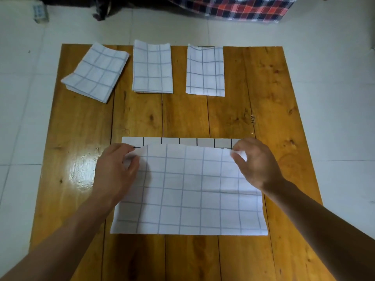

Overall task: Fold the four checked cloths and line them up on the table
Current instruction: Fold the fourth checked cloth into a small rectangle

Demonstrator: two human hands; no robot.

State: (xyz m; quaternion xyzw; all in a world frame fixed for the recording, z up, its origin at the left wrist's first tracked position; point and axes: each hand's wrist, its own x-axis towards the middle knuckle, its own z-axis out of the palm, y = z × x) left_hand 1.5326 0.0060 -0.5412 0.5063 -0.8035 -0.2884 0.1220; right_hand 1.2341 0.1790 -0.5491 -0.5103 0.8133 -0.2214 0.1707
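Head view: the fourth checked cloth [190, 191] lies on the near half of the wooden worktop [203, 118], long axis running left to right. Its near layer is doubled over toward the far edge, leaving a narrow strip of the lower layer exposed beyond the fold.

The left hand [116, 169] pinches the upper layer's far-left corner — thumb and fingers [133, 166] are clamped on the fabric. The right hand [256, 162] pinches the far-right corner in the same manner, its fingers curled around a small raised tab of cloth.

Three folded cloths sit in a row along the far edge: the left folded cloth [95, 72] is skewed diagonally, while the middle folded cloth [152, 66] and right folded cloth [205, 71] have their long axes pointing away from the person.
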